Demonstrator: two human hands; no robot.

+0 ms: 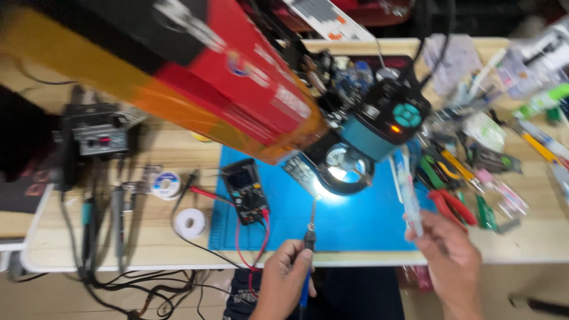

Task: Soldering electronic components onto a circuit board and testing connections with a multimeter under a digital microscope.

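My left hand grips a soldering iron at the table's front edge, its tip pointing up toward the lit spot under a ring light. My right hand holds a slim whitish tube or syringe upright over the right edge of the blue work mat. A small circuit board lies on the mat beside the ring light. A black multimeter with red leads rests on the mat's left part.
A microscope head in teal and black hangs over the mat. A blurred red and orange box fills the upper left. Solder spools, a soldering station, red-handled pliers and several tools crowd the wooden table.
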